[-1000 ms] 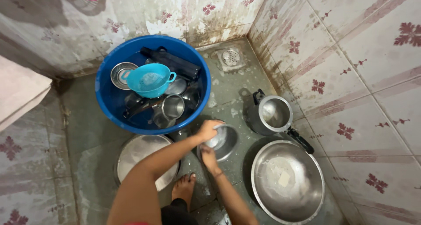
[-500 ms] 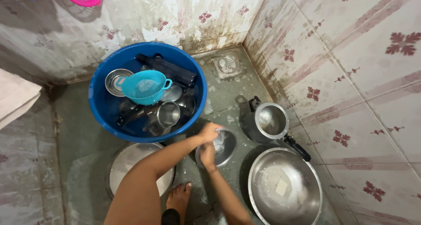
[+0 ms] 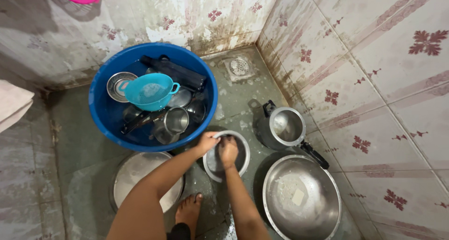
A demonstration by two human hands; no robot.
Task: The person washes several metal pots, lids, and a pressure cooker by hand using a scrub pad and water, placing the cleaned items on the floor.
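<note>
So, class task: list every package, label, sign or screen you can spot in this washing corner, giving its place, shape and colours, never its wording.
None are in view: no package, label, sign or screen anywhere.
The walls show only printed dark-red flower motifs on pale tiles, a pattern, not a sign.

This is a home wash area, a tiled wet corner where dishes are cleaned on the floor. Stained wall tiles (image 3: pixel 374 57) with red flower prints rise beyond and to the right of the hands (image 3: pixel 217 146). A floor drain (image 3: pixel 238 67) sits in the corner ahead of them. A blue tub (image 3: pixel 105 118) of dirty cookware and steel pans (image 3: pixel 301 198) stand around on the wet floor (image 3: pixel 75 184).
</note>
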